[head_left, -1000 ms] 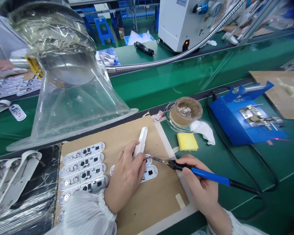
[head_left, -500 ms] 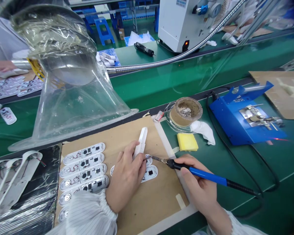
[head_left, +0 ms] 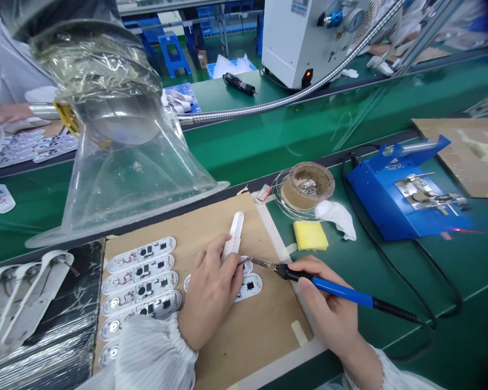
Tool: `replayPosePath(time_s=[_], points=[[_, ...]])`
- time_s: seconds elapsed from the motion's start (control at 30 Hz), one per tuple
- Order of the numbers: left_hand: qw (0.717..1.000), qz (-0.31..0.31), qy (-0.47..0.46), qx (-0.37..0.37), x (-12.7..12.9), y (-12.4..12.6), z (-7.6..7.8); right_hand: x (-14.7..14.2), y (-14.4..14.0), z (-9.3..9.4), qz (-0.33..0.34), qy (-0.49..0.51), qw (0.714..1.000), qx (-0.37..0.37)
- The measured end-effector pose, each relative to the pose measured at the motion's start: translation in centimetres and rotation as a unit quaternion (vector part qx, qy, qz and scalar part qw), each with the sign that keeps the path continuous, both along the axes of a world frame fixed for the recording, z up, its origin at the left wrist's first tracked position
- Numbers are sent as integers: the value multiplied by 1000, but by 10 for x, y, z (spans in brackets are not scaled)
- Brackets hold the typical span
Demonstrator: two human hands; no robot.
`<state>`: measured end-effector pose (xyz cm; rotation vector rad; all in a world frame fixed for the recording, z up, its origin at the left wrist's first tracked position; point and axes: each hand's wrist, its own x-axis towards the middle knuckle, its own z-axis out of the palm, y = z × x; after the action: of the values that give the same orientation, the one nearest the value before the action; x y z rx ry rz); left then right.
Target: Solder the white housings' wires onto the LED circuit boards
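Observation:
My right hand (head_left: 329,300) is closed around a blue and black soldering iron (head_left: 341,291), held like a pen. The iron's metal tip points left and reaches the fingertips of my left hand (head_left: 211,292), above a white circuit board. My left hand is closed on a narrow white plastic casing (head_left: 233,233), which sticks out beyond the fingers. Something thin, like a wire, shows between the thumb and the iron tip. Just below, another white oval circuit board (head_left: 251,285) with a black chip lies partly under the left hand. The exact contact point is hidden by my fingers.
Several white circuit boards (head_left: 141,254) lie in a column on the cardboard (head_left: 268,325). White casings with wires (head_left: 44,292) rest at left. A clear fume hood (head_left: 126,179) overhangs. Solder wire, a round tub (head_left: 307,187), yellow sponge (head_left: 310,235) and blue iron stand (head_left: 390,200) sit right.
The camera view has shifted slightly. Both hands, the casing and the soldering iron keep almost the same position, with the tip still at the left fingertips.

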<state>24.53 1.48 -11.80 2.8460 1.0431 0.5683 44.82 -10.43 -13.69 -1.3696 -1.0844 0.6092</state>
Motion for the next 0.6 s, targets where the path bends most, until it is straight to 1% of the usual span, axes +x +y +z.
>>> replayPosePath(time_s=[0.13,0.37,0.47,0.6], points=[[1000,0,1,-3,0,0,-1,0,0,0,-3,-4,1000,2],[999,5,-6,-32,-2,1,-4,1,1,-1,-41,-3,999,14],[997,15,-15,-74,-3,2,0,1,-1,-3,-54,14,998,22],[988,33,-57,-136,-5,3,11,2,-4,-6,-70,58,995,26]])
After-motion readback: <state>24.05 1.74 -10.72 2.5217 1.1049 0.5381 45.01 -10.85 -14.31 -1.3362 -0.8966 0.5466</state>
